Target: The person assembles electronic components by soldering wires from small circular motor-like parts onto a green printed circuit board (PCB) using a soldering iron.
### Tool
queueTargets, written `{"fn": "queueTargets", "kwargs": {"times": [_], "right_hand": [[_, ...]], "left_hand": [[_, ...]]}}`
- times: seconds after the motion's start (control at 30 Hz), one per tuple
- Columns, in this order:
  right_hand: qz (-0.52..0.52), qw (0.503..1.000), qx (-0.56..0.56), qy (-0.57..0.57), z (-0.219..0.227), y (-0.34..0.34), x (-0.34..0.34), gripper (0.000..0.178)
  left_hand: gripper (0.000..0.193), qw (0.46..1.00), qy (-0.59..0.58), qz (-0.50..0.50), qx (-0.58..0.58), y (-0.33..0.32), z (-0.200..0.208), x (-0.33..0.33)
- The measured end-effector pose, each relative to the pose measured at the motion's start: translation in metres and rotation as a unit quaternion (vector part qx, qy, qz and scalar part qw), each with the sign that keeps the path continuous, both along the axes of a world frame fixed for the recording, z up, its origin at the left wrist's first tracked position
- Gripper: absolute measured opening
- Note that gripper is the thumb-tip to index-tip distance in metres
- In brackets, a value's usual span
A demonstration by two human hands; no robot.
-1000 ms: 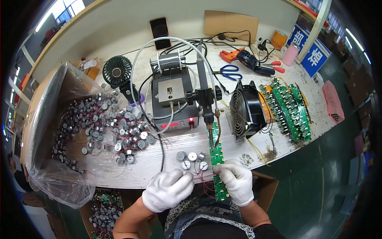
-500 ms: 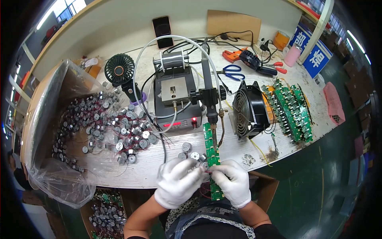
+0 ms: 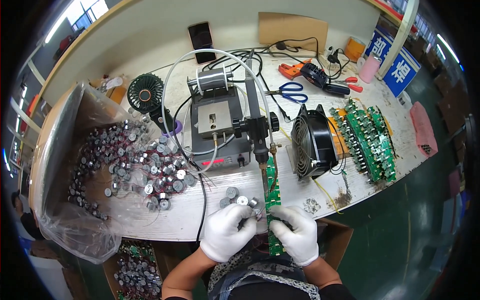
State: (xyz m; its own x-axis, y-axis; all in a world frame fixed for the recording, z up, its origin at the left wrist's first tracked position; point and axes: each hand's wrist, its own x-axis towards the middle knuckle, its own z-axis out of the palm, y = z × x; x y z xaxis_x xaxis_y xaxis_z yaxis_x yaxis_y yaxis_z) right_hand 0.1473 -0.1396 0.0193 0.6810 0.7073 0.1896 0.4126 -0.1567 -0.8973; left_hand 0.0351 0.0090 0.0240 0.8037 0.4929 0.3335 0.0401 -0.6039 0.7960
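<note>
Right hand [image 3: 298, 237] is clamped on the green circuit strip [image 3: 273, 197] at its left, left hand [image 3: 227, 235] is curled near some silver motors [image 3: 242, 200], honestly can't tell if that one's holding anything.

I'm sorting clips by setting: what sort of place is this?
Probably an electronics assembly workshop. A soldering iron is mounted above a green circuit board strip, a heap of small metal cylinders with thin wires lies at left, and more green boards lie at right.
</note>
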Motion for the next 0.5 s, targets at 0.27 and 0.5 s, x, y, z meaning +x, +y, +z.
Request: {"fn": "queueTargets", "kwargs": {"times": [0.27, 0.5], "right_hand": [[0.016, 0.999, 0.018, -0.033, 0.0007, 0.0008, 0.0014, 0.028], [0.023, 0.999, 0.031, -0.037, 0.0014, 0.0034, 0.0006, 0.028]], "left_hand": [[0.011, 1.0, 0.012, 0.013, 0.015, -0.0002, 0.0005, 0.0101], [0.01, 0.978, 0.053, 0.007, -0.202, 0.0044, -0.0018, 0.0064]]}}
